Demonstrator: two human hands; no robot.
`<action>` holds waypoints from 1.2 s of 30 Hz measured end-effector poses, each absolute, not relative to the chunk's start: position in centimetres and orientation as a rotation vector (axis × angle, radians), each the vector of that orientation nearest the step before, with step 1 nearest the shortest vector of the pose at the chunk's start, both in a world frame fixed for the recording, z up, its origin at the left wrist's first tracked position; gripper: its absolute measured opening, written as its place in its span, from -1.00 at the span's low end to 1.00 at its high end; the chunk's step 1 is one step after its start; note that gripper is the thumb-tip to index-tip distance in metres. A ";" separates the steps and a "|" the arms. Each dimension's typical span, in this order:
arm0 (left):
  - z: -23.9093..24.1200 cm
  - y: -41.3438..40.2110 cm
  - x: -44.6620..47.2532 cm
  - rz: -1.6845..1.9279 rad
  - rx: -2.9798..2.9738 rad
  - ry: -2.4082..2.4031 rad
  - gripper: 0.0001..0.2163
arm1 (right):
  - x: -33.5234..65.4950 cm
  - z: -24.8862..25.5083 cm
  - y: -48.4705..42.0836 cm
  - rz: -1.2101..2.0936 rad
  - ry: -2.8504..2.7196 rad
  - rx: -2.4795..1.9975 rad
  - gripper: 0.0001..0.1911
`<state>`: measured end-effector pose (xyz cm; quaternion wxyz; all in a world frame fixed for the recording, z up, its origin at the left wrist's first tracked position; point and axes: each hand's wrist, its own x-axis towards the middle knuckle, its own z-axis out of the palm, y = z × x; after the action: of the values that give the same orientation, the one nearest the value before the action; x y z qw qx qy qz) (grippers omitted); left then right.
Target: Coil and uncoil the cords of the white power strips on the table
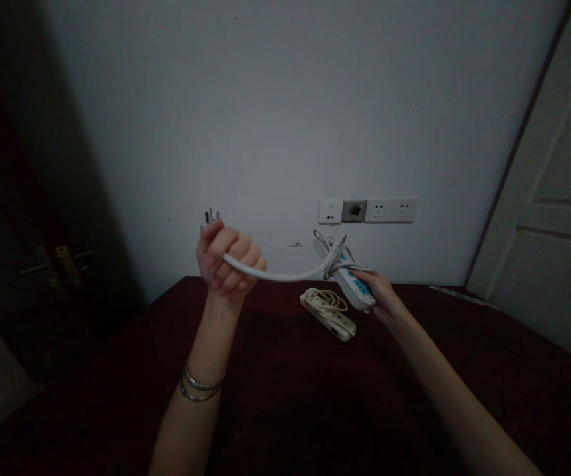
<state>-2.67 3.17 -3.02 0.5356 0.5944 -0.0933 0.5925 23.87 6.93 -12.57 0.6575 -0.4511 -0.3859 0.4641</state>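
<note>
My left hand is closed round a white plug, its metal prongs pointing up above my thumb. From that fist a thick white cord sags across to a white power strip with blue socket faces. My right hand grips the strip's near end, holding it tilted above the table. More cord is wound around the strip's middle. Below it, a second, cream-coloured power strip lies on the table with its cord coiled on top.
The dark red table reaches back to a pale wall. A row of wall sockets sits above its far edge. A thin flat item lies at the back right. A white door stands on the right and a dark door on the left.
</note>
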 end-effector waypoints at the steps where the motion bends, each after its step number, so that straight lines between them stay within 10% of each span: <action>1: -3.9 3.5 -2.4 1.181 1.545 -0.249 -0.49 | 23.8 -12.6 7.0 1.048 -0.860 -0.998 -0.78; 6: -7.2 7.0 -3.2 -0.114 1.870 -0.252 -0.55 | 24.2 -12.3 6.9 1.086 -0.828 -0.923 -0.85; 14: -14.3 14.8 -9.5 0.910 1.281 0.149 -0.30 | 26.8 -12.4 6.8 1.044 -0.897 -0.861 -0.72; 29: -15.7 18.0 -5.6 1.503 0.786 0.689 -0.98 | 22.6 -13.1 4.4 1.456 -1.782 -0.730 -0.39; 36: -11.7 14.9 -2.9 1.774 1.236 0.662 -0.87 | 21.7 -14.2 4.6 1.452 -2.010 -1.173 -0.41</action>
<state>-2.87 14.87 -11.68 0.4260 0.4943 0.2649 0.7099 21.72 4.61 -14.22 0.1977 -0.4191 -0.7183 0.5190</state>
